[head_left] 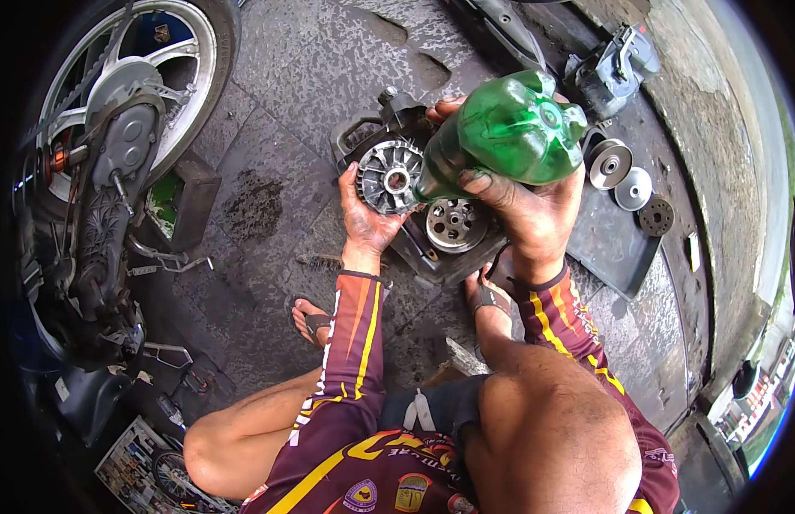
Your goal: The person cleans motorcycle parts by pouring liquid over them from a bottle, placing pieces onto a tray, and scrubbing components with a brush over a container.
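My left hand (pixel 368 221) grips a finned metal pulley face (pixel 383 161) by its edge, with the thumb up along its left side. In my right hand (pixel 539 218) is a green plastic bottle (pixel 511 128), tipped with its base up and toward me. Its neck points down-left and meets the right edge of the pulley face. Whether liquid leaves the bottle I cannot tell. Just below the bottle, a round metal clutch part with holes (pixel 456 226) sits in a dark tray (pixel 436 267). Behind the pulley face lies a dark engine casing (pixel 403 118), partly covered.
On the left stand a motorcycle wheel (pixel 216 81) and engine casing (pixel 128 137). To the right, two silvery discs (pixel 610 163) and a dark holed disc (pixel 656 216) lie by a flat grey tray (pixel 616 257). A grey mechanical part (pixel 612 73) rests farther back.
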### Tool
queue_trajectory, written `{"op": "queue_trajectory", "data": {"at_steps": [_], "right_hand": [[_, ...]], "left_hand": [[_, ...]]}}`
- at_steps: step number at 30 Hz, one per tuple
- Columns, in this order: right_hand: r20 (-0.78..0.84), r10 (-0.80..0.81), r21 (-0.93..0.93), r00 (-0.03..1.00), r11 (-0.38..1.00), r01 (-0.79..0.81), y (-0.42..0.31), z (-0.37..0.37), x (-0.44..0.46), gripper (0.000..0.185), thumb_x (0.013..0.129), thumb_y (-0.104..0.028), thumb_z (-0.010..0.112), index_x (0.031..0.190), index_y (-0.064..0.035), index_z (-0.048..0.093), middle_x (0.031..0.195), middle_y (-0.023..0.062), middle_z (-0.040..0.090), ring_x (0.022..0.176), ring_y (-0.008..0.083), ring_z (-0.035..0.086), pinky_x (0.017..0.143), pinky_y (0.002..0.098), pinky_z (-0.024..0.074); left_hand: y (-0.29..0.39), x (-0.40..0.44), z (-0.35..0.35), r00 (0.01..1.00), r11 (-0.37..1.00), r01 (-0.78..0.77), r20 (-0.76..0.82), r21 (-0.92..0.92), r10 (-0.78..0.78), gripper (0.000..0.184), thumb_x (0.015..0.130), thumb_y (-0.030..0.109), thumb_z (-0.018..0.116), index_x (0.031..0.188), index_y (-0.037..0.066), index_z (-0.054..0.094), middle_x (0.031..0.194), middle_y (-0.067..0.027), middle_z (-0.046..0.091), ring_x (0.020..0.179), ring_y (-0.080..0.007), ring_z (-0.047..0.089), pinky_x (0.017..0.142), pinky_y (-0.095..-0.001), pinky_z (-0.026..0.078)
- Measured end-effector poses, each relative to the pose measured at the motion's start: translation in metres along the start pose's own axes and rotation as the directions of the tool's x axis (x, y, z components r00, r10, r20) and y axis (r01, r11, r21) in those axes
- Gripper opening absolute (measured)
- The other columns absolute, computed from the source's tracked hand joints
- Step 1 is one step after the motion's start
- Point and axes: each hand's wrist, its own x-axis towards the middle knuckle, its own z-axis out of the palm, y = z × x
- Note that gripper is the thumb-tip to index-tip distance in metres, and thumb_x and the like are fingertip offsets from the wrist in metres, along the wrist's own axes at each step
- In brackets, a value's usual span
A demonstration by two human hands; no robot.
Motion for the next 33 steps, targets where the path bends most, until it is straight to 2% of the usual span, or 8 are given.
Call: {"op": "queue_trajectory", "data": {"at_steps": [6, 10, 14, 17, 20, 25, 28, 33], "right_hand": [[-0.053, -0.051, -0.009, 0.997, 0.999, 0.051, 0.001, 0.004, 0.003, 0.077, 0.061, -0.009, 0.092, 0.125, 0.0007, 0.049, 0.111, 0.0101, 0.065, 0.1, 0.0156, 0.064, 0.088, 0.0298, 0.0524], [-0.057, -0.221, 0.03, 0.974, 0.974, 0.223, -0.002, 0.01, 0.007, 0.06, 0.075, -0.015, 0.078, 0.123, 0.0091, 0.051, 0.115, 0.0273, 0.062, 0.107, 0.0403, 0.062, 0.094, 0.0489, 0.0505], [-0.037, -0.204, 0.013, 0.978, 0.979, 0.204, -0.009, 0.006, 0.005, 0.061, 0.075, -0.018, 0.078, 0.123, 0.0084, 0.051, 0.115, 0.0268, 0.062, 0.106, 0.0402, 0.063, 0.094, 0.0497, 0.0502], [-0.001, -0.24, -0.012, 0.971, 0.971, 0.24, -0.012, 0.005, 0.002, 0.062, 0.075, -0.021, 0.079, 0.123, 0.0083, 0.052, 0.115, 0.0265, 0.062, 0.106, 0.0403, 0.063, 0.094, 0.0498, 0.0502], [-0.008, -0.246, -0.044, 0.969, 0.968, 0.245, -0.018, 0.008, 0.004, 0.063, 0.076, -0.023, 0.079, 0.123, 0.0088, 0.051, 0.115, 0.0267, 0.062, 0.106, 0.041, 0.063, 0.094, 0.0509, 0.0496], [0.029, -0.305, -0.077, 0.952, 0.949, 0.306, -0.028, 0.01, 0.012, 0.059, 0.079, -0.017, 0.075, 0.125, 0.0095, 0.05, 0.117, 0.0272, 0.062, 0.108, 0.0424, 0.062, 0.097, 0.0516, 0.0485], [0.035, -0.265, 0.045, 0.964, 0.964, 0.264, -0.037, 0.015, 0.019, 0.059, 0.072, 0.0, 0.082, 0.122, 0.0072, 0.051, 0.111, 0.0204, 0.067, 0.101, 0.0267, 0.067, 0.088, 0.0365, 0.0552], [0.055, -0.293, -0.161, 0.954, 0.941, 0.298, -0.048, 0.022, 0.018, 0.057, 0.078, -0.014, 0.076, 0.124, 0.0098, 0.052, 0.116, 0.0268, 0.063, 0.107, 0.0404, 0.064, 0.097, 0.0498, 0.0487]], "left_hand": [[0.0, -0.003, 0.005, 0.999, 0.998, 0.028, 0.023, -0.056, -0.026, 0.068, 0.089, 0.064, 0.041, 0.134, 0.013, 0.052, 0.131, -0.0135, 0.057, 0.117, -0.0363, 0.057, 0.087, -0.0593, 0.05], [0.0, -0.001, 0.002, 0.991, 0.999, 0.017, 0.13, 0.049, -0.023, 0.076, 0.089, 0.065, 0.041, 0.137, 0.007, 0.048, 0.129, -0.0179, 0.057, 0.113, -0.04, 0.06, 0.085, -0.0543, 0.053], [0.0, 0.005, -0.003, 0.975, 0.96, -0.169, 0.178, 0.222, 0.13, 0.076, 0.087, 0.038, 0.067, 0.148, 0.01, 0.031, 0.132, -0.0128, 0.053, 0.113, -0.0297, 0.06, 0.085, -0.0431, 0.056], [0.007, 0.007, -0.002, 0.958, 0.793, -0.284, 0.201, 0.539, 0.206, 0.098, 0.078, 0.026, 0.079, 0.154, 0.011, 0.017, 0.132, -0.0109, 0.049, 0.11, -0.0246, 0.057, 0.089, -0.041, 0.054], [0.002, 0.0, 0.015, 0.876, 0.372, -0.439, 0.296, 0.818, 0.382, 0.11, 0.07, 0.013, 0.084, 0.155, 0.011, 0.013, 0.132, -0.0157, 0.047, 0.118, -0.0242, 0.049, 0.091, -0.0392, 0.051], [0.0, -0.002, 0.023, 0.732, -0.103, -0.501, 0.485, 0.859, 0.479, 0.123, 0.062, 0.022, 0.088, 0.156, 0.015, 0.01, 0.138, -0.023, 0.045, 0.127, -0.0326, 0.047, 0.103, -0.0426, 0.042], [0.001, -0.009, 0.027, 0.71, -0.186, -0.499, 0.522, 0.846, 0.472, 0.123, 0.062, 0.02, 0.087, 0.156, 0.016, 0.009, 0.138, -0.0227, 0.045, 0.127, -0.0356, 0.046, 0.105, -0.0435, 0.04], [0.002, -0.019, 0.035, 0.664, -0.284, -0.53, 0.599, 0.799, 0.447, 0.121, 0.062, 0.017, 0.083, 0.156, 0.015, 0.007, 0.135, -0.0216, 0.047, 0.126, -0.0407, 0.042, 0.109, -0.0479, 0.035]]}}
